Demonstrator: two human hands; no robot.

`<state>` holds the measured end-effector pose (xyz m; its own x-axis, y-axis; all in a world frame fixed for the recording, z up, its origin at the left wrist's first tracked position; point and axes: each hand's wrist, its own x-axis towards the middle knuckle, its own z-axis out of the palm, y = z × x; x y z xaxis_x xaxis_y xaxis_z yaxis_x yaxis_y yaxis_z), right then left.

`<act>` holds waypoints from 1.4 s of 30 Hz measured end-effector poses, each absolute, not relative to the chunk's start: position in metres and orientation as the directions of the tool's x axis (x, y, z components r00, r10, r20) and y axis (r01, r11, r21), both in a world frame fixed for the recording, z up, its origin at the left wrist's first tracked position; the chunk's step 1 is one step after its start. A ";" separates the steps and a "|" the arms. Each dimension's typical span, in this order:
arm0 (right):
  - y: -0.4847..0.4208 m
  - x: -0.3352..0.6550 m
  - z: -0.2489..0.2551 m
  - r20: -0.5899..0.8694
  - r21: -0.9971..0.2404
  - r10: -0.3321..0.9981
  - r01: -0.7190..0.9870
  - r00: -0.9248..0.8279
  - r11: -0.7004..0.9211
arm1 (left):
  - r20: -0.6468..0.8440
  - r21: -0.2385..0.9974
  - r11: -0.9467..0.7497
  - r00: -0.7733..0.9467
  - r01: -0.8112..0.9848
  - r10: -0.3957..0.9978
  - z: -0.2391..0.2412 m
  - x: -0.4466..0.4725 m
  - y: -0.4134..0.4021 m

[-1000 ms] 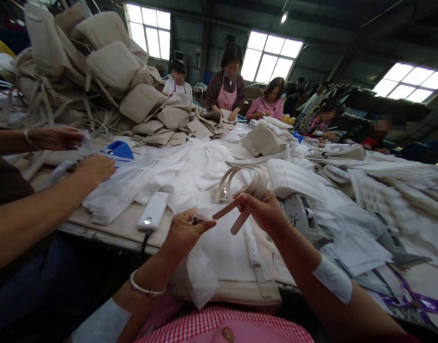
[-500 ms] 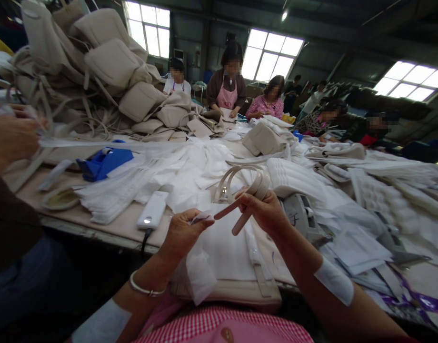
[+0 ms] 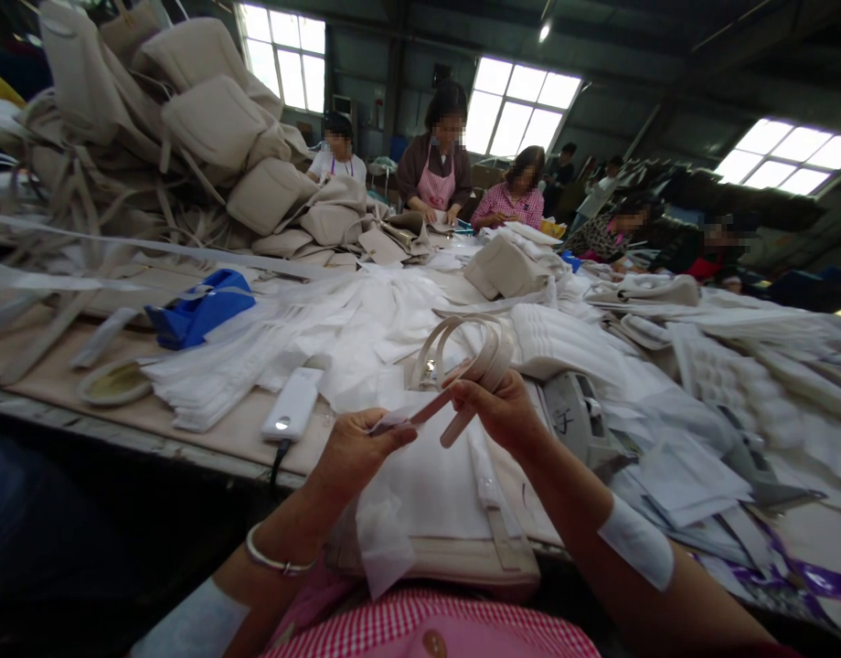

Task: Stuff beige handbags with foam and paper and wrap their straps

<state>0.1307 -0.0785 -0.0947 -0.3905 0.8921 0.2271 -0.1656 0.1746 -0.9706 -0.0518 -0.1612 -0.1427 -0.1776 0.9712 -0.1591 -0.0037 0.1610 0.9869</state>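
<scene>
My right hand [image 3: 499, 411] is closed round a coiled beige strap [image 3: 472, 361], whose two free ends stick out toward my left hand. My left hand [image 3: 356, 452] pinches a piece of thin white wrapping paper [image 3: 383, 535] against one strap end; the paper hangs down below my fingers. Both hands hover above a beige bag [image 3: 454, 539] lying flat at the table's near edge, with white paper on it.
The long table [image 3: 235, 434] holds heaps of white paper, a white power bank [image 3: 293, 405], a blue tape dispenser [image 3: 197, 311] and a pile of beige bags [image 3: 207, 137] at far left. Several people work along the far side.
The person at my left has pulled their arms out of view, stretching a tape strip across the table. My hands stay in place, the left pinching closer onto the strap end.
</scene>
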 end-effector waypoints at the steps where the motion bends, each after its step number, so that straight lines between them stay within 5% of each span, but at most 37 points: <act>1: -0.081 0.129 -0.097 0.224 -0.971 0.892 -0.171 -0.392 0.169 | -0.160 0.987 0.161 -0.176 -0.008 0.971 -0.143 -0.052 -0.161; 15: -0.082 0.129 -0.098 0.158 -0.980 0.913 -0.176 -0.377 0.096 | -0.181 0.977 0.149 -0.220 -0.152 0.959 -0.136 -0.052 -0.164; 26: -0.080 0.134 -0.096 0.169 -0.976 0.888 -0.199 -0.427 0.090 | -0.057 0.998 0.059 -0.303 -0.001 0.951 -0.132 -0.058 -0.168; 37: -0.077 0.132 -0.092 0.144 -0.983 0.797 -0.181 -0.586 0.045 | 0.129 0.991 -0.133 -0.128 -0.027 0.983 -0.135 -0.064 -0.172; 42: -0.085 0.122 -0.111 0.124 -0.978 0.831 -0.208 -0.542 0.010 | 0.169 0.980 -0.154 -0.118 0.125 0.979 -0.139 -0.067 -0.169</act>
